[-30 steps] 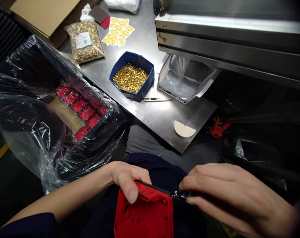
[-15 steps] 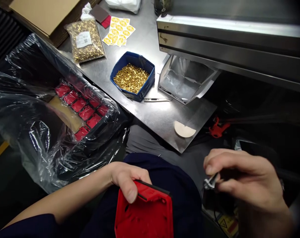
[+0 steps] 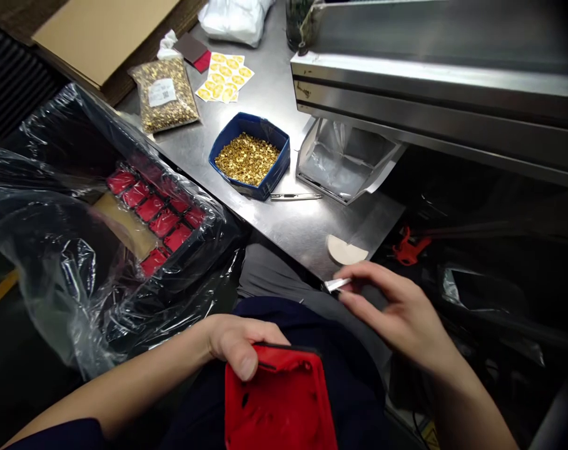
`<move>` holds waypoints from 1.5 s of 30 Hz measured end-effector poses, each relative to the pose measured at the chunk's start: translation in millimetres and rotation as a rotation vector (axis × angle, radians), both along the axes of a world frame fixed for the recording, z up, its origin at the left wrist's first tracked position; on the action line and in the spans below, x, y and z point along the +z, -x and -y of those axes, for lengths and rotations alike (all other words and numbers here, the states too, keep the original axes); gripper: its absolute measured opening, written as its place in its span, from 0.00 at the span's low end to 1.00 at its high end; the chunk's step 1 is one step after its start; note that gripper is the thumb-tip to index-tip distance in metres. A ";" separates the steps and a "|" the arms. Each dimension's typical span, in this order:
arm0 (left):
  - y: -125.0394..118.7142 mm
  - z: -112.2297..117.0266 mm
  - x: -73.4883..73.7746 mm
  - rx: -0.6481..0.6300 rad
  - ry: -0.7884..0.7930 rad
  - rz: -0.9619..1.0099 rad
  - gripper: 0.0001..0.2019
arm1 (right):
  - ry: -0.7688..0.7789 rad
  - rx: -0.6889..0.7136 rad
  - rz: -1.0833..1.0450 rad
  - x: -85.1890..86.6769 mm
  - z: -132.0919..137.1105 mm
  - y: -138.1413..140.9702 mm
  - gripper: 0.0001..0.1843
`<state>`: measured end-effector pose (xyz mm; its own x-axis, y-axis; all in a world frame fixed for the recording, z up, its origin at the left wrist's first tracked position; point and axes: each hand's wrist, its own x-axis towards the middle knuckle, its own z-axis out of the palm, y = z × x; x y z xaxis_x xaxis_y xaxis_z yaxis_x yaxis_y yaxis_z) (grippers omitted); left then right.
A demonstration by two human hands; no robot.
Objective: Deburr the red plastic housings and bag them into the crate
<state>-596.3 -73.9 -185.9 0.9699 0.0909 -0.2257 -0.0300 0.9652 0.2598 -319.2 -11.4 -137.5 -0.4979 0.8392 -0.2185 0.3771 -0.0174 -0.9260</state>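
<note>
My left hand (image 3: 246, 340) grips the upper edge of a red plastic housing (image 3: 279, 406), its thumb over the rim. The housing has a dark border and an open, hollow side facing up; its lower end is cut off by the frame. Between thumb and fingers of my right hand (image 3: 387, 300) is a small, flat, pale shiny piece (image 3: 336, 284), too small to name. That hand is just below the table's corner, near a cream half-round pad (image 3: 347, 250), and apart from the housing.
On the metal table (image 3: 284, 225) are a blue bin (image 3: 279, 165) of small brass-coloured parts, a slim craft knife (image 3: 296, 197), a grey bin (image 3: 344, 162), a bag of parts (image 3: 164, 94) and sticker sheets (image 3: 223, 78). At left, a plastic-lined box (image 3: 209, 219) holds several red housings (image 3: 150, 208).
My right hand has moved left and slightly up with the small shiny piece, toward the table corner. My left hand still holds the housing, which has shifted slightly. The view has tilted a little.
</note>
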 end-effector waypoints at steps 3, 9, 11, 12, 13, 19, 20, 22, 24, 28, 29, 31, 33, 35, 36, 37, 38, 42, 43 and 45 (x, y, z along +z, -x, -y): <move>-8.4 -0.9 9.4 0.262 -0.001 -0.094 0.45 | -0.192 -0.012 0.287 -37.4 -19.2 19.1 0.07; -22.0 -5.1 17.3 0.529 0.025 -0.270 0.41 | -0.369 -0.144 0.456 -100.4 -61.3 55.5 0.13; -23.2 -2.5 15.4 0.574 0.095 -0.259 0.39 | -0.389 -0.168 0.503 -105.7 -64.4 55.4 0.17; -23.4 -0.6 13.5 0.582 0.140 -0.241 0.39 | -0.394 -0.178 0.521 -106.0 -62.6 52.2 0.19; -23.5 1.3 11.0 0.582 0.190 -0.221 0.40 | -0.394 -0.185 0.534 -105.3 -58.8 47.2 0.20; -28.5 4.6 -3.5 0.619 0.321 -0.137 0.43 | -0.284 -0.222 0.587 -104.9 -22.9 2.7 0.24; -29.9 3.9 -4.5 0.624 0.319 -0.138 0.43 | -0.255 -0.233 0.578 -106.5 -19.3 -2.7 0.25; -32.5 2.6 -5.3 0.628 0.306 -0.161 0.42 | -0.195 -0.258 0.528 -108.3 -14.7 -9.8 0.24; -34.3 2.1 -4.9 0.623 0.291 -0.188 0.42 | -0.123 -0.296 0.443 -106.0 -10.4 -12.0 0.24; -36.7 3.6 -2.9 0.620 0.268 -0.208 0.41 | 0.109 -0.367 0.163 -89.1 9.0 -4.2 0.21; -37.6 4.1 -2.0 0.620 0.261 -0.210 0.41 | 0.167 -0.386 0.079 -84.4 15.7 -0.3 0.19; -40.2 4.6 1.1 0.640 0.228 -0.244 0.39 | 0.259 -0.442 -0.065 -76.4 28.6 8.1 0.17; -43.3 4.2 6.0 0.665 0.109 -0.331 0.36 | 0.318 -0.515 -0.152 -70.7 38.3 15.0 0.17; -45.6 3.0 11.7 0.653 -0.196 -0.503 0.36 | 0.386 -0.578 -0.234 -66.0 44.0 18.0 0.19; -46.3 2.3 14.2 0.627 -0.430 -0.618 0.39 | 0.422 -0.602 -0.269 -63.7 45.7 18.0 0.20; -46.5 1.8 15.9 0.587 -0.697 -0.735 0.42 | 0.459 -0.613 -0.294 -61.2 46.9 17.3 0.21; -46.4 1.6 16.8 0.542 -0.965 -0.842 0.44 | 0.500 -0.605 -0.310 -58.6 47.8 16.2 0.22; -44.8 3.0 11.6 0.402 -1.581 -1.002 0.47 | 0.609 -0.470 -0.345 -48.9 48.7 14.9 0.22; -44.6 3.6 9.4 0.386 -1.627 -1.004 0.48 | 0.620 -0.463 -0.359 -47.2 48.3 15.8 0.21; -44.7 4.6 6.5 0.376 -1.677 -1.017 0.47 | 0.636 -0.483 -0.372 -45.4 47.3 17.6 0.20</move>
